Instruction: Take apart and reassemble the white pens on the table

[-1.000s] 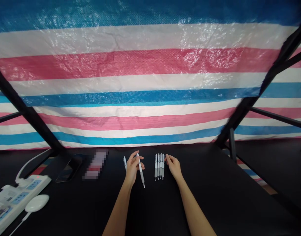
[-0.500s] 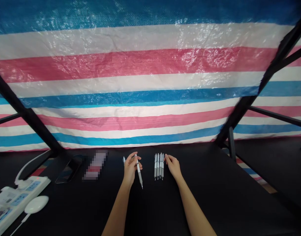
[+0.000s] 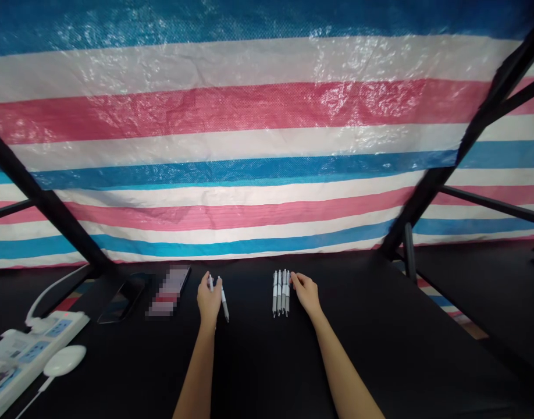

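Observation:
My left hand [image 3: 209, 298] has its fingers closed around a white and grey pen [image 3: 211, 283], mostly hidden by the hand. Just right of that hand, a second white and grey pen [image 3: 225, 305] lies slightly slanted on the black table [image 3: 253, 366]. Several similar pens [image 3: 280, 294] lie side by side in a row, their pointed ends toward me. At the row's right edge is my right hand [image 3: 306, 293], fingers curled together, fingertips beside the upper end of the rightmost pen. Whether they touch it is hard to see.
To the left lie a dark phone [image 3: 122, 299] and a flat item partly blurred by pixels [image 3: 171, 291]. A white power strip [image 3: 35, 349] and a round white charger [image 3: 65, 361] with a cable are nearer. Black frame bars [image 3: 441, 169] and a striped sheet [image 3: 249, 174] stand behind.
My left hand has moved left with its pen, past the other pen, which now shows on the hand's right side. My right hand and the row stay about the same.

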A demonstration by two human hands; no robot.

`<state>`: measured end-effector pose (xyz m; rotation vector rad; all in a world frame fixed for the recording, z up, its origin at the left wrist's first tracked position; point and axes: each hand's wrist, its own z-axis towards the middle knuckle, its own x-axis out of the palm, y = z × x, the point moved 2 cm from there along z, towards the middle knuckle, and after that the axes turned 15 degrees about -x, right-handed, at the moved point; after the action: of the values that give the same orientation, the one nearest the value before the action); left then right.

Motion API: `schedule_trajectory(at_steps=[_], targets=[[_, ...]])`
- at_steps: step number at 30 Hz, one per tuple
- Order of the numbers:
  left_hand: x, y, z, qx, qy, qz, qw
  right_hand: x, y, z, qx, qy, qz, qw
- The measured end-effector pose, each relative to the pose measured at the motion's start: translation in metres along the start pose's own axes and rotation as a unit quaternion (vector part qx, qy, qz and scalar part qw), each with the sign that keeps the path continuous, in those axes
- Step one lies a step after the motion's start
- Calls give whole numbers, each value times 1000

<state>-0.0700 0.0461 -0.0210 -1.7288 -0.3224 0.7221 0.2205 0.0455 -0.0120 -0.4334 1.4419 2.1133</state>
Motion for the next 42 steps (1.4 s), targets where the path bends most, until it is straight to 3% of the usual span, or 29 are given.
schedule_trajectory(at_steps=[3, 7, 14, 18, 28, 33, 36, 38, 40, 42], targets=[[9, 3, -2, 44, -24, 77, 996, 0, 6, -1, -19, 22, -83, 996], [19, 5, -6, 85, 20, 55, 995, 0, 11, -2, -38, 42, -129, 990], [29, 10, -4, 61, 106, -56, 991, 1, 13, -3, -53, 78, -136, 986], [35, 6, -4, 41, 120, -62, 990, 1, 16, -4, -48, 97, -148, 983], [41, 1, -8, 39, 120, -53, 991, 1, 15, -5, -56, 85, -224, 969], [33, -6, -11, 28, 138, -77, 987, -7, 8, -3, -67, 0, -189, 980], [21, -14, -17, 70, 107, -49, 991, -15, 8, -1, -96, -84, -150, 980], [14, -21, -24, 137, 70, -17, 988, -17, 11, -1, -126, -113, -129, 977], [12, -29, -35, 215, 30, 14, 976, -16, 18, -1, -164, -99, -110, 975], [18, -35, -50, 294, 41, 45, 954, -11, 28, -3, -207, -50, -93, 973]])
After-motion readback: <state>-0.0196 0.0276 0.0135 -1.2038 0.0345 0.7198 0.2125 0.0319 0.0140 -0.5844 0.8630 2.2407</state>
